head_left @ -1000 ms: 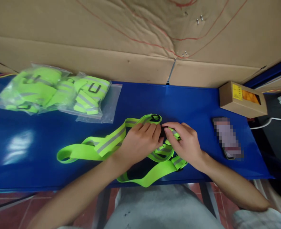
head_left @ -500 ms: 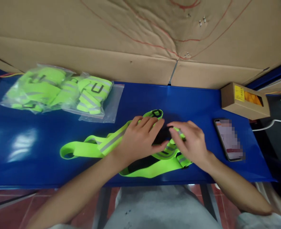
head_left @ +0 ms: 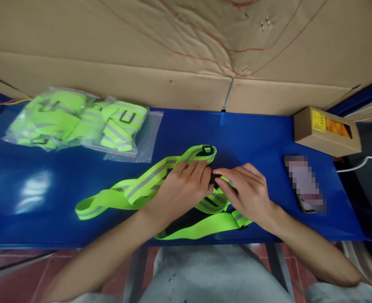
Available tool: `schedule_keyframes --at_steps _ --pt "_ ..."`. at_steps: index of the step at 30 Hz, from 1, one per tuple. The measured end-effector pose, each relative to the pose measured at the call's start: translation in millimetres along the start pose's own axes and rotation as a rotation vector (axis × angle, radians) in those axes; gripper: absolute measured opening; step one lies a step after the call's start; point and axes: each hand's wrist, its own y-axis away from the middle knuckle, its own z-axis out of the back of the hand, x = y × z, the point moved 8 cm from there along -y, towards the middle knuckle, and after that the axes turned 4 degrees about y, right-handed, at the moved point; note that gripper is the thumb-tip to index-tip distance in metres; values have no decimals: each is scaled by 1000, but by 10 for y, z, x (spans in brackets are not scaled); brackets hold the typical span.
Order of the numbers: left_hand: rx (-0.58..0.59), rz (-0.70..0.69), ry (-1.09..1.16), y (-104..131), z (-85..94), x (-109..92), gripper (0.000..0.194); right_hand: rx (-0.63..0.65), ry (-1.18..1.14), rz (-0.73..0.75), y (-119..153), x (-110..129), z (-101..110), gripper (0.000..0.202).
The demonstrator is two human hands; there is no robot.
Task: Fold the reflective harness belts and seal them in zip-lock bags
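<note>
A neon-yellow reflective strap (head_left: 148, 183) with a grey stripe lies in loose loops on the table, under and around both hands. My right hand (head_left: 249, 191) pinches a small black buckle (head_left: 216, 180) on the strap between thumb and fingers. Against it from the other side, my left hand (head_left: 186, 185) is closed with its fingers curled; the strap and buckle end inside it are mostly hidden. A black slider (head_left: 207, 149) shows at the strap's far loop. Below the hands, another length of the strap runs rightward to a dark fitting.
Clear plastic bags (head_left: 56, 120) of folded neon straps lie at the back left, an unfilled-looking bag (head_left: 152, 134) beneath one. A phone (head_left: 304, 181) rests at right, before a cardboard box (head_left: 326, 132) with orange contents. A cardboard wall (head_left: 186, 90) stands behind the blue table (head_left: 251, 130).
My hands have come together at the black buckle. My left fingers have curled in from a more spread pose, and the strap's left loop has shifted slightly.
</note>
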Motion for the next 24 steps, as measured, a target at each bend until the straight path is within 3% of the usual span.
schedule_keyframes --at_steps 6,9,18,24 --pt "-166 52 84 29 125 140 27 -82 -26 -36 38 -71 64 22" --pt "-189 98 73 38 154 177 28 -111 -54 -80 57 -145 54 23" --pt "-242 -100 54 117 145 41 27 -109 -109 -40 26 -29 59 16" --pt "-280 -120 99 156 160 18 28 -93 -134 -119 33 -90 75 14"
